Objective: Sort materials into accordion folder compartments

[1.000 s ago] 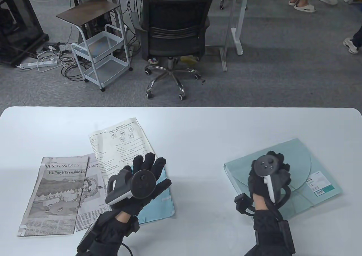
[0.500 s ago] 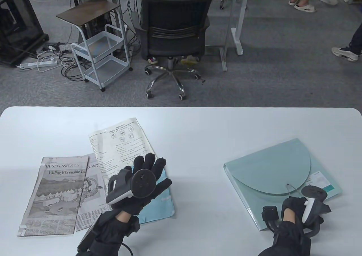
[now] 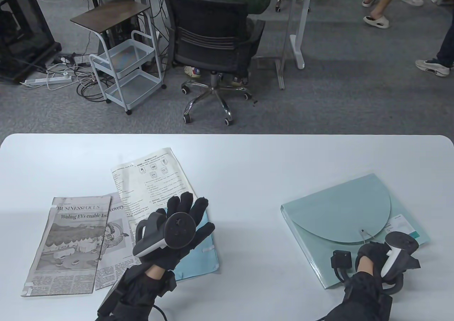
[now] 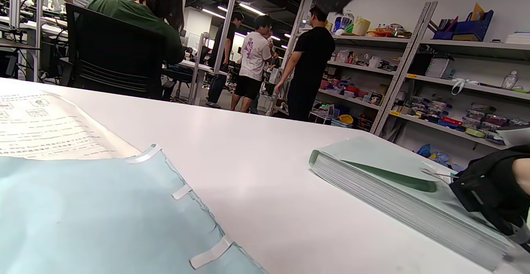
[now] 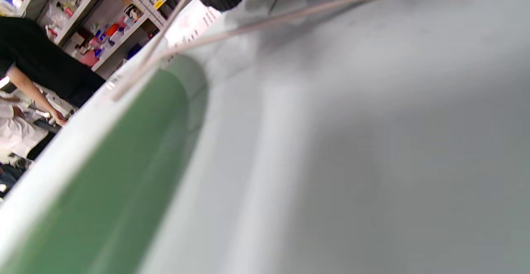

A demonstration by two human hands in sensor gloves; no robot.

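Left hand (image 3: pixel 184 225) flat, fingers straight, on blue sheet (image 3: pixel 198 257) beside newspapers (image 3: pixel 71 243); right hand (image 3: pixel 376 260) pinches elastic cord (image 3: pixel 367 233) of closed accordion folder (image 3: pixel 337 214) lying at worktop (image 3: pixel 248 158) right.

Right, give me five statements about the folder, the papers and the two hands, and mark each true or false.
1. The accordion folder lies flat with its rounded flap closed. True.
2. The left hand rests with fingers spread on the light blue sheet. True.
3. The right hand is at the folder's far edge. False: it is at the near right corner, by the elastic cord.
4. The newspaper lies on top of the folder. False: it lies on the table, left of the left hand.
5. The printed worksheet is already inside the folder. False: it lies outside, beside the newspaper.
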